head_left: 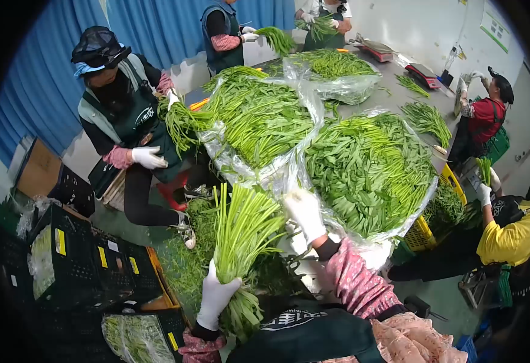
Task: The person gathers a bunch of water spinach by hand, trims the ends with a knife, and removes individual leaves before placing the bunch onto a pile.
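My left hand point(217, 290), in a white glove, is closed around a thick bunch of water spinach point(243, 227). The cut stems point up and the leaves hang below my grip. My right hand point(304, 212), also gloved, is over the near edge of the table beside the clear plastic bag point(298, 163). Its fingers blend into the pale plastic, so I cannot see whether they pinch anything. Just right of that hand lies a large heap of water spinach point(368, 175) on opened plastic. Another heap point(256, 118) spreads farther back on the left.
A co-worker point(122, 115) sits at the left holding greens; others work at the far side and right. Dark crates point(71, 260) with packed greens stand at left. Loose greens point(195, 272) litter the floor. A yellow basket point(421, 235) and red scales point(423, 75) are at right.
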`<state>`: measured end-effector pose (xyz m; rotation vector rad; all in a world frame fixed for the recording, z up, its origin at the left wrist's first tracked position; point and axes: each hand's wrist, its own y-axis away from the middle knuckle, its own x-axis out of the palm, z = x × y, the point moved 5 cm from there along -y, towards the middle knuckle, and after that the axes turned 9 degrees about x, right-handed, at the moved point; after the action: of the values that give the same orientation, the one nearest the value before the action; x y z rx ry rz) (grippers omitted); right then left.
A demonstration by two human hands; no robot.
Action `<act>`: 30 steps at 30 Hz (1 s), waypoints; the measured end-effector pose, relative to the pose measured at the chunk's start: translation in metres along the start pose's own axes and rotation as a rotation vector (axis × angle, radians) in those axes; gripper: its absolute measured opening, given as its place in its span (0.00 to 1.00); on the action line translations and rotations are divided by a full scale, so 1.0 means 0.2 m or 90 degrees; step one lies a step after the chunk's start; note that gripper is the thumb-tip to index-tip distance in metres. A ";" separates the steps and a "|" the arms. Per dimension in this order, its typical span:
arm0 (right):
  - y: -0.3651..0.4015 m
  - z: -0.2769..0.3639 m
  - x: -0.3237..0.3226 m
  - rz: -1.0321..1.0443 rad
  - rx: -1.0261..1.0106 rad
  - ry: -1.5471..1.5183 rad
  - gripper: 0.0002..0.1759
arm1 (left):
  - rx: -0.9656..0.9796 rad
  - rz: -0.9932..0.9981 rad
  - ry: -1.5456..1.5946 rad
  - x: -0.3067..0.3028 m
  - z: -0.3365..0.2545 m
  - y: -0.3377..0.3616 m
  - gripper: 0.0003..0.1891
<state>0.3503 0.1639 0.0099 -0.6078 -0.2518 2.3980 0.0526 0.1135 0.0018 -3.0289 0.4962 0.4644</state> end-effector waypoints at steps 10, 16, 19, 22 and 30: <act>0.06 0.14 -0.05 0.365 -0.061 -0.044 0.25 | -0.102 0.044 0.085 0.05 -0.04 0.10 0.36; 0.15 0.20 -0.05 0.213 -0.235 0.191 0.09 | -0.103 0.067 0.076 0.07 -0.10 0.15 0.35; 0.13 0.18 -0.01 0.152 -0.243 0.001 0.06 | -0.111 0.062 0.093 0.06 -0.09 0.17 0.34; 0.07 0.14 -0.04 0.009 -0.186 0.059 0.05 | -0.161 0.061 0.142 0.01 -0.07 0.20 0.31; 0.12 0.24 -0.06 -0.071 -0.268 0.284 0.21 | -0.308 0.038 0.720 -0.21 0.13 0.33 0.16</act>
<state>0.3219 0.1375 0.0488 -1.2612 -0.5814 2.0431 -0.0146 0.0660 -0.0093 -3.4282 0.5246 -1.4033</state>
